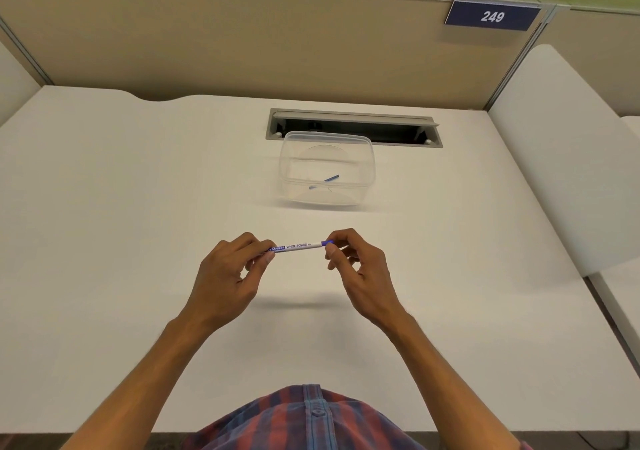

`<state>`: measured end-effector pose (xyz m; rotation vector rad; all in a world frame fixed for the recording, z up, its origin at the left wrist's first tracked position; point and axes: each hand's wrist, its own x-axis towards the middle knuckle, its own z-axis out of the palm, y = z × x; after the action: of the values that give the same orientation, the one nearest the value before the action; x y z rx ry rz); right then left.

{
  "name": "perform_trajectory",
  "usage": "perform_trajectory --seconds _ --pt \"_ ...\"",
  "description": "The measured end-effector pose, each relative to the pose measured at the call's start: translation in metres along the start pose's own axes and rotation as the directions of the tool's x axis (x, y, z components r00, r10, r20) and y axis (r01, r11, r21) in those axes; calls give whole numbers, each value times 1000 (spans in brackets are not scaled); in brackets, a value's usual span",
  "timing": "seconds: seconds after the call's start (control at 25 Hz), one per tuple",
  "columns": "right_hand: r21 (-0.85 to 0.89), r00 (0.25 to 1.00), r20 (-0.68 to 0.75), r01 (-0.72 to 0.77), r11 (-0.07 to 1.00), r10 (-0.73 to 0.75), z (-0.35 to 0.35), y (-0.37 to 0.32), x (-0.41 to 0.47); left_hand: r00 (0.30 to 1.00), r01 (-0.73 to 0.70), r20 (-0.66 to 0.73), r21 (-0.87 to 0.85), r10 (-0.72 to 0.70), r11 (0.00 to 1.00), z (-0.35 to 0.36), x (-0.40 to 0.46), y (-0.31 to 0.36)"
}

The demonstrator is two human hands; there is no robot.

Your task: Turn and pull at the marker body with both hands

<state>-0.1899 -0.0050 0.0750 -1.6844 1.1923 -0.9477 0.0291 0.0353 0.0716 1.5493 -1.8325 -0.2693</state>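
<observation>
Head view shows my left hand (pixel 230 269) pinching one end of a whiteboard marker (pixel 298 246) and my right hand (pixel 353 262) pinching the other, blue end, thumb and fingers curled round it. I hold the marker level above the worktop (pixel 104 207), clear of the surface, its shadow lying just below between my wrists. Beyond it stands a clear tub (pixel 327 169), near the cable slot (pixel 353 125), with a thin blue piece (pixel 325 182) lying inside; whether that is a cap or another pen I cannot tell. As I judge it, the step in hand is working the blue end with my right fingers while the left steadies the barrel. To do it well I should keep the left pinch firm and still, pull or twist straight along the barrel's line rather than bending it, and keep both hands low over the worktop so nothing rolls far if it slips.
</observation>
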Motion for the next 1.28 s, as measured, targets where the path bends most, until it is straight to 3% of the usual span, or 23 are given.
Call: perform_trajectory --seconds 0.2,0.36,0.6,0.92,1.16,1.28 --pt "-2 997 47 -59 998 59 -1 -2 1 1000 -27 -5 -6 27 1000 -1 0 4" --pt "136 985 48 -171 976 166 1 -4 3 999 -40 -1 -10 40 999 -1 -1 6" --pt "127 999 -5 -51 991 52 -2 -9 1 1000 -26 -8 1 26 1000 -4 3 4" --pt "-15 1000 20 8 1000 -8 -2 -4 0 999 -33 -14 12 33 999 -5 2 5" --pt "-84 1000 12 -13 996 14 1 -4 2 999 -32 -28 11 32 999 -5 0 6" --pt "27 995 28 -98 995 97 0 -10 1 998 -55 -21 11 56 998 -5 0 8"
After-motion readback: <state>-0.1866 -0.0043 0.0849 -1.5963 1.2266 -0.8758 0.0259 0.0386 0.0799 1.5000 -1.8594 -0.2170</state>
